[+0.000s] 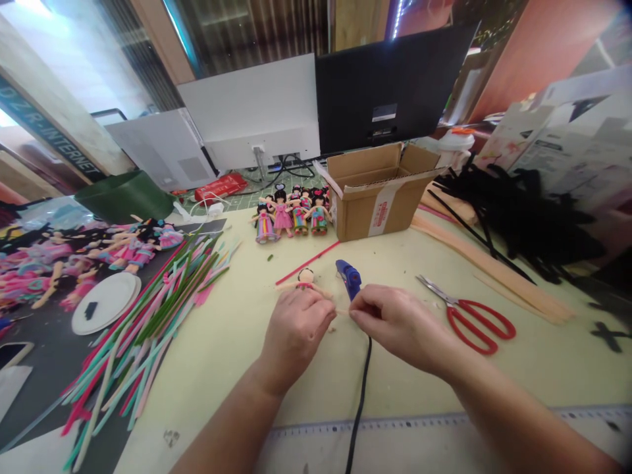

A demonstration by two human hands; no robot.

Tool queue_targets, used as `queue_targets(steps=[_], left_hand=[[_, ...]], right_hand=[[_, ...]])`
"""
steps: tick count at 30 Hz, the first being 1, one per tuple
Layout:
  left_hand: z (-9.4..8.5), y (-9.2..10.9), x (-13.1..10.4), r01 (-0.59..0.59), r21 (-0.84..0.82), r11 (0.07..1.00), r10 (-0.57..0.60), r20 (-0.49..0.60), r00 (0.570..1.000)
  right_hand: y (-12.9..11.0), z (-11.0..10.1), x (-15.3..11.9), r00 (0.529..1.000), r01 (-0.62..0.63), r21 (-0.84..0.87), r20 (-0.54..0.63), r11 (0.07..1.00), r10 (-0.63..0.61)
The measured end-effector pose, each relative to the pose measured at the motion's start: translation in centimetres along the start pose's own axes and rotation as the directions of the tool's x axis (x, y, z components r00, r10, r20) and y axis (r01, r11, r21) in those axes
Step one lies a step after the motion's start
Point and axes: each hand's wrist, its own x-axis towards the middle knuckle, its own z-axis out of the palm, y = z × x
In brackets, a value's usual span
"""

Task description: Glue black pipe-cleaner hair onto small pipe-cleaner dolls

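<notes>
My left hand [301,329] is closed round the lower part of a small pipe-cleaner doll [305,278], which has black hair, a pale face and outstretched arms. From under those fingers a thin pale strip [342,312] reaches across to my right hand [395,322], whose fingertips pinch its end. Just beyond the right fingers is a blue hot glue gun [349,280], partly covered by the hand. Its black cord [364,382] runs toward me. To the right, red-handled scissors [469,316] lie with their blades parted. A red pipe cleaner [309,263] lies behind the doll.
Several finished dolls [291,214] stand beside a cardboard box [380,197]. Left are a pile of coloured pipe cleaners [162,316], a white plate [106,303] and more dolls [123,253]. Black strips [533,217] heap at right. A ruler [419,421] crosses the front.
</notes>
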Motion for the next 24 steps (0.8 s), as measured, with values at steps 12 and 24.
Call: queue_targets(steps=[12,24], left_hand=[[0.2,0.0,-0.1,-0.16,0.176,0.971,0.161,0.007,0.987],[0.0,0.9,0.5,0.29,-0.586,0.757,-0.299,0.084,0.951]], right_hand=[[0.2,-0.7,0.5,0.966,-0.177,0.286,0.235,0.942,0.109],[0.1,-0.2,0.5,0.987,-0.085,0.34,0.157,0.936,0.033]])
